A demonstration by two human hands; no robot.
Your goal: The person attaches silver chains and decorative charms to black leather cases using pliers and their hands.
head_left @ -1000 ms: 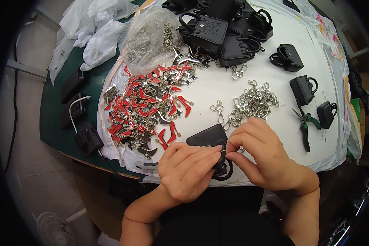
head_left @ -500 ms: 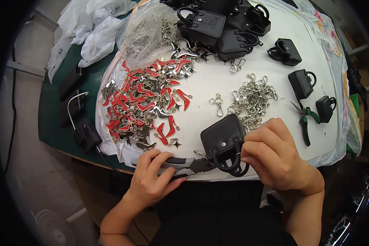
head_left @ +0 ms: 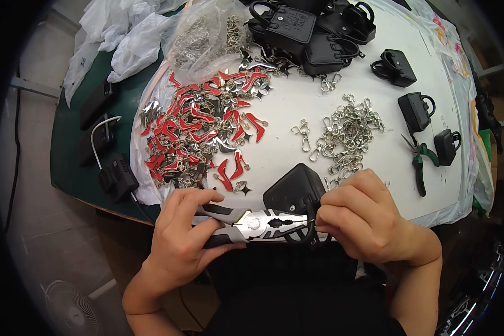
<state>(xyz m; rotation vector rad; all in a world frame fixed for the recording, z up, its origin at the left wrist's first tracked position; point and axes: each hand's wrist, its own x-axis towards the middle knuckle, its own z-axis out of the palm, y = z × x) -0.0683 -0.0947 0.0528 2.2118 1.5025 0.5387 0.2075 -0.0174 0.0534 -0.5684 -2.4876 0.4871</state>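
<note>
Grey-and-black pliers [head_left: 253,225] sit clamped in the curled fingers of the left hand [head_left: 179,229], tips just beside the right hand [head_left: 369,218], whose thumb and forefinger are pinched together, their hold hidden. Just left of and beyond that pinch lies a small black bag [head_left: 291,189].

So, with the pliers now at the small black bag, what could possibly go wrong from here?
The tips of the grey-and-black pliers, held in the left hand, are very near the fingertips of the right hand, so a slip might pinch them. Those metal tips are also right by the small black bag and could scratch it. The pile of silver clasps lies close beyond the bag; a nudge might scatter some.
</note>
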